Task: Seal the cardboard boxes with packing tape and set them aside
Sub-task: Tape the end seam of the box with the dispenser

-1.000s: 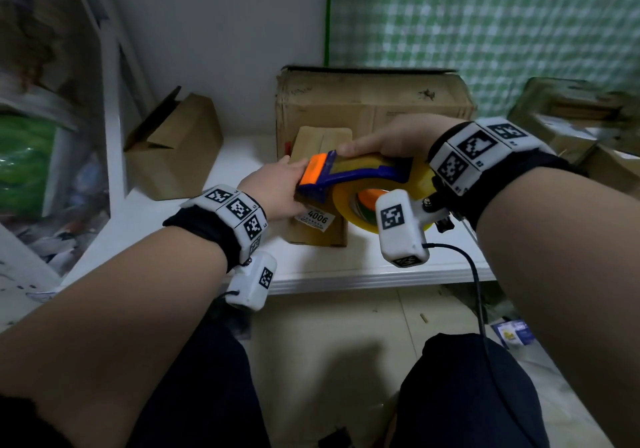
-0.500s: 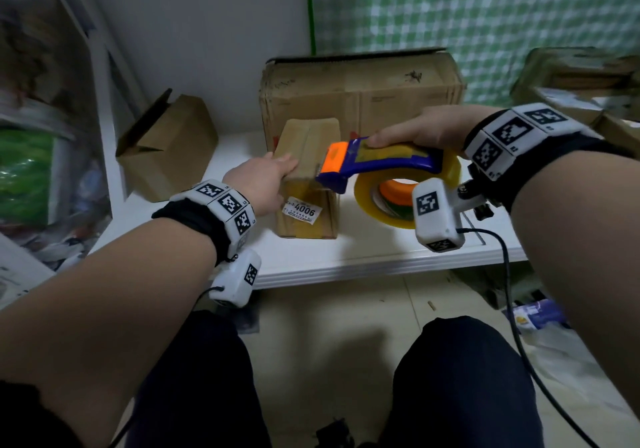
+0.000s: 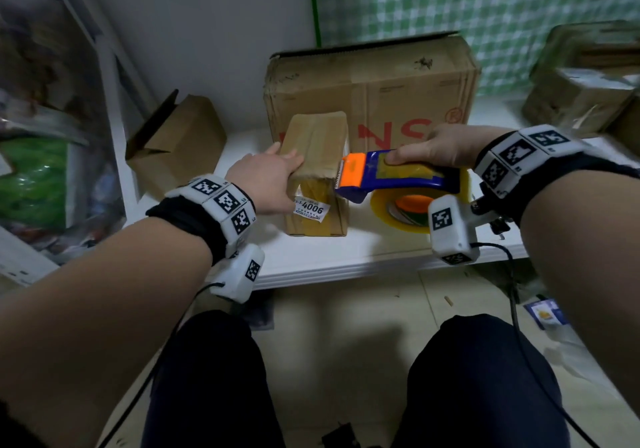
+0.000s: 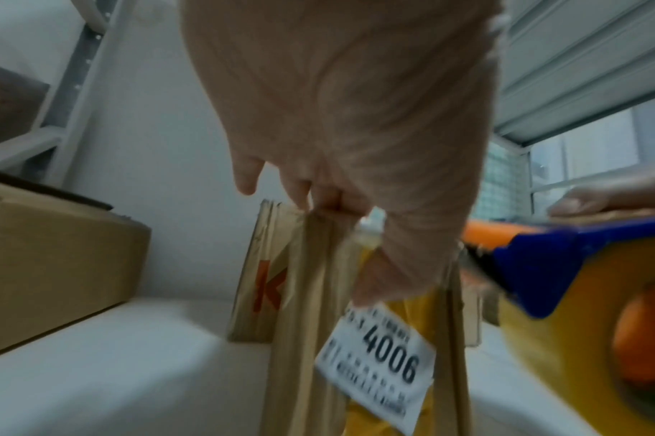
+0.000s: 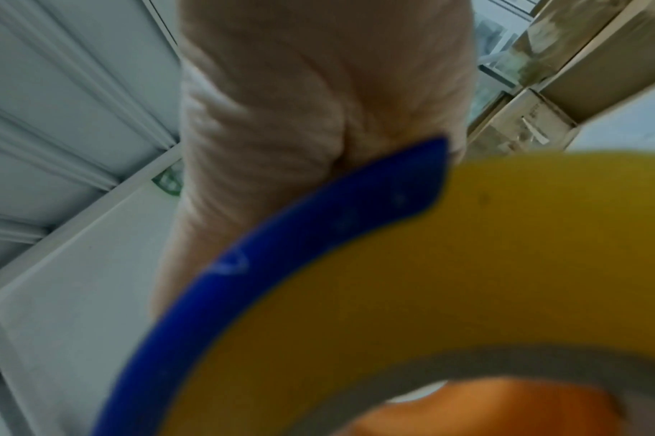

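Note:
A small cardboard box (image 3: pixel 318 142) with a white "4006" label (image 3: pixel 309 209) stands on the white shelf (image 3: pixel 346 253). My left hand (image 3: pixel 266 181) grips its near left top corner, thumb on the front face by the label (image 4: pixel 378 362). My right hand (image 3: pixel 440 146) holds a blue and orange tape dispenser (image 3: pixel 388 177) with a yellow tape roll (image 3: pixel 408 212). The dispenser's orange end touches the box's right top edge. In the right wrist view the roll (image 5: pixel 430 280) fills most of the picture under my right hand (image 5: pixel 318 103).
A large cardboard box (image 3: pixel 370 91) stands behind the small one against the wall. An open small box (image 3: pixel 176 142) lies at the left of the shelf. More taped boxes (image 3: pixel 585 77) are stacked at the right. The shelf's front edge is near my knees.
The right hand has drawn the tape dispenser rightward off the top of the small box to its right edge. The left hand has stayed on the box's near left corner.

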Demonstrator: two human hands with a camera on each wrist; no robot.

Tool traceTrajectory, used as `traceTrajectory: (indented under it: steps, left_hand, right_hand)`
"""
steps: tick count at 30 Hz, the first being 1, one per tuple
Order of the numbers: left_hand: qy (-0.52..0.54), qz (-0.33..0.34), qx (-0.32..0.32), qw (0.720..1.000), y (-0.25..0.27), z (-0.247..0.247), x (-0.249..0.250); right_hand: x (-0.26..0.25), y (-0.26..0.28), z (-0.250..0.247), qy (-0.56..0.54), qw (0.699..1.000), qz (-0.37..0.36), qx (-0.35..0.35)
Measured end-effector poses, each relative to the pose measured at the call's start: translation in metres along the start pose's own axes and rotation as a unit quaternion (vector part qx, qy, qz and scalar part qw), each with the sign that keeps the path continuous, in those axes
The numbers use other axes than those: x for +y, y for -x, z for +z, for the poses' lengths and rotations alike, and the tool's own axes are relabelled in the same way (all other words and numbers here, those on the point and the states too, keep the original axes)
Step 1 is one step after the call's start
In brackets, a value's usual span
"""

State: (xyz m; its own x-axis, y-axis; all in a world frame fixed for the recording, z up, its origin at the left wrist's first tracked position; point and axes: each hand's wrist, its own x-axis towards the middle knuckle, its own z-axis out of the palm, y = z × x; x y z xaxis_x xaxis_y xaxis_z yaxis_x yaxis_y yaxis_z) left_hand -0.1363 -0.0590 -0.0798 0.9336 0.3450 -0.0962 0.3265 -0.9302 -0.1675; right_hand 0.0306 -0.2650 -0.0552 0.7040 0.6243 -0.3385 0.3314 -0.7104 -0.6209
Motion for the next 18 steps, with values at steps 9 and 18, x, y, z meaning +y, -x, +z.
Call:
traceTrajectory:
  steps: [9,18]
  left_hand:
    - [0.064,-0.018,-0.072,0.995,-0.019,-0.027,0.019]
    - [0.146,-0.053,-0.119,0.981,-0.039,-0.012,0.031]
  right_hand:
    - [0.015,-0.012,0.043,-0.080,0.996,-0.013,-0.032]
    - [0.028,-0.007,0.044,-0.140,0.988,-0.043,-0.049]
